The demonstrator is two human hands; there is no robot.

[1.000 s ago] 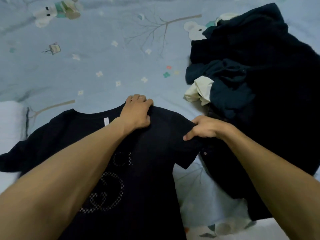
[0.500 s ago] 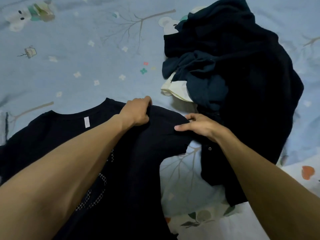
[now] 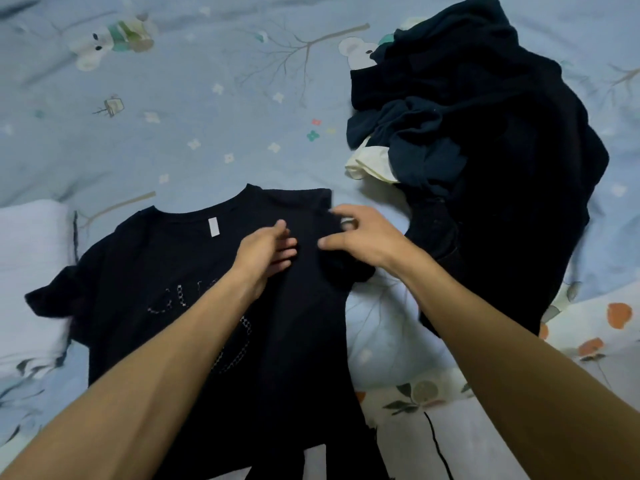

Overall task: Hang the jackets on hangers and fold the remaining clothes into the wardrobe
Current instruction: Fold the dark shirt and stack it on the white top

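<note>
Black T-shirt (image 3: 145, 271) lies spread face up on the bedsheet (image 3: 173, 116), collar pointing away from the camera, a small white label (image 3: 213, 226) visible inside the neckline and a pale dotted print across the chest. Its far-left sleeve rests against a white pillow (image 3: 31, 258) at the left edge of the bed. The sleeve on the right side is folded inward over the body of the garment.

Left hand (image 3: 266, 251) rests on the shirt just below the collar, fingers straight and close together, pressing flat on the fabric. Right hand (image 3: 360, 237) is just beside it, above the folded-in sleeve; its fingers are spread and loosely bent, slightly blurred, and it grips nothing; whether the fingertips touch the cloth cannot be told.

Right of the hands, a heap of dark clothes (image 3: 491, 140) lies on the sheet, apart from the shirt, with a cream garment (image 3: 369, 164) protruding from its left side. The sheet is pale blue, printed with branches, small flowers and cartoon animals.
</note>
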